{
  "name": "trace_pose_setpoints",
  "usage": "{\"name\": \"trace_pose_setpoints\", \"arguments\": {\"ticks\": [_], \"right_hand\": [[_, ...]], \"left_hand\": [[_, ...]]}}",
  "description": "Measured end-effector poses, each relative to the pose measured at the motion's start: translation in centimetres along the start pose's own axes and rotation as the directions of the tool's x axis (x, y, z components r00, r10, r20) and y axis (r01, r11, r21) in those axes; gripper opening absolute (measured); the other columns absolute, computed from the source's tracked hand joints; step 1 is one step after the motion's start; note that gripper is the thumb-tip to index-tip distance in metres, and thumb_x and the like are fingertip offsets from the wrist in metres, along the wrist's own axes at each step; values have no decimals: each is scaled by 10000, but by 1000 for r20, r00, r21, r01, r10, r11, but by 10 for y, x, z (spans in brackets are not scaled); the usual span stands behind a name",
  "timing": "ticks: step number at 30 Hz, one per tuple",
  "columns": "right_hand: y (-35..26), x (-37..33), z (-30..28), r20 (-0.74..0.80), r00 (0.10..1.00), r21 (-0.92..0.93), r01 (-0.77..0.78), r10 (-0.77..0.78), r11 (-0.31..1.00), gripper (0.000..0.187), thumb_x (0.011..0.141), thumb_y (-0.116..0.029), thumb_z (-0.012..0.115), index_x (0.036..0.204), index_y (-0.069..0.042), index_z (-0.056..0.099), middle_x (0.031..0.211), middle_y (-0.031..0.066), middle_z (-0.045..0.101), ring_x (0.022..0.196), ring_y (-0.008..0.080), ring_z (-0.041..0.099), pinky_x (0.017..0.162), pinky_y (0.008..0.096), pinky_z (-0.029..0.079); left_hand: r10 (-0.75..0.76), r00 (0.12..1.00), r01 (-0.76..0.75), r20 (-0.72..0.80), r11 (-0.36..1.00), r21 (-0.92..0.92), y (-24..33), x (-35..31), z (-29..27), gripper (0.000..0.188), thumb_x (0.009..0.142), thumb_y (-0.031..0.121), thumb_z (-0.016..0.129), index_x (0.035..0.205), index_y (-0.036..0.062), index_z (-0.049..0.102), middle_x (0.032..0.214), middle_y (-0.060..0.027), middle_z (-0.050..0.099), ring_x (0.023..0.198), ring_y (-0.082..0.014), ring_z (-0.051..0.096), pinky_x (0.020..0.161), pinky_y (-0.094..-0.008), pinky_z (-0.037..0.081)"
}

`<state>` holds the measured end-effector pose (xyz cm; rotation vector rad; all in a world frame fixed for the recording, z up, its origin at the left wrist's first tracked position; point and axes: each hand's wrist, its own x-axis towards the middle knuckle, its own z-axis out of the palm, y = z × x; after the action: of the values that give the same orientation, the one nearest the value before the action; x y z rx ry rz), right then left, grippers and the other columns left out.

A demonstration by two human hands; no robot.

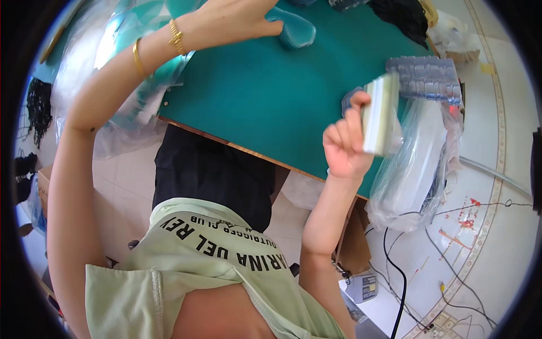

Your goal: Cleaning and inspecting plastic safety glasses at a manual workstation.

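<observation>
My right hand (349, 141) is raised over the right side of the green tabletop (254, 101). Its fingers are closed on a pale, card-like stack (379, 116), white and yellowish, blurred by motion. At the top edge, my left hand (243, 20) reaches across the table with its thumb spread out. That thumb lies beside a stack of clear bluish plastic pieces (297, 31) with rounded ends; whether it touches them I cannot tell. The other left fingers are partly cut off by the frame. Behind my right hand, a dark bluish object (350, 101) is mostly hidden.
Rows of stacked clear-grey pieces (426, 79) stand at the table's right edge, above a large clear plastic bag (415, 169) with white contents. More clear plastic bags (107, 68) cover the left side. Black cables (398, 271) run over the floor at right, near a cardboard box (354, 240).
</observation>
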<state>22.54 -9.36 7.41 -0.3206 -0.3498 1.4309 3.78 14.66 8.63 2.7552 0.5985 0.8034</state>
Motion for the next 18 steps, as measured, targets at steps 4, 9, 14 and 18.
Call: {"name": "trace_pose_setpoints", "arguments": {"ticks": [4,9,14,18], "right_hand": [[14,20,-4,-503,754,-716,-89,-423,692,175,1019,-177,480,1079,-29,551,849,39,607,592,77,452,518,215,369],[-7,-9,25,-453,758,-808,-571,-469,-142,404,1022,-349,570,1221,-9,662,789,55,697,604,70,550,566,231,448],[-97,-29,18,81,835,-609,-391,-545,-690,288,942,-150,657,1205,-40,691,1073,96,659,880,161,612,756,298,498],[-141,-22,1,-119,902,-542,-410,-416,-734,342,911,-128,673,1247,-68,679,1194,128,625,995,234,612,849,324,489]], "left_hand": [[-39,999,39,2,973,-229,53,-17,-13,415,790,138,700,1172,-1,619,1140,-156,577,1113,-341,544,976,-393,446],[-39,994,11,-100,964,-265,67,-58,-6,303,802,118,663,1074,-15,661,1099,-138,613,916,-295,605,798,-353,497],[-272,954,299,123,877,-377,74,-87,-12,298,863,104,664,1155,47,666,1172,-83,612,802,-226,583,692,-319,478],[-297,942,335,155,839,-429,77,-91,-7,282,870,111,665,1146,50,671,1167,-72,617,757,-217,570,667,-314,471]]}}
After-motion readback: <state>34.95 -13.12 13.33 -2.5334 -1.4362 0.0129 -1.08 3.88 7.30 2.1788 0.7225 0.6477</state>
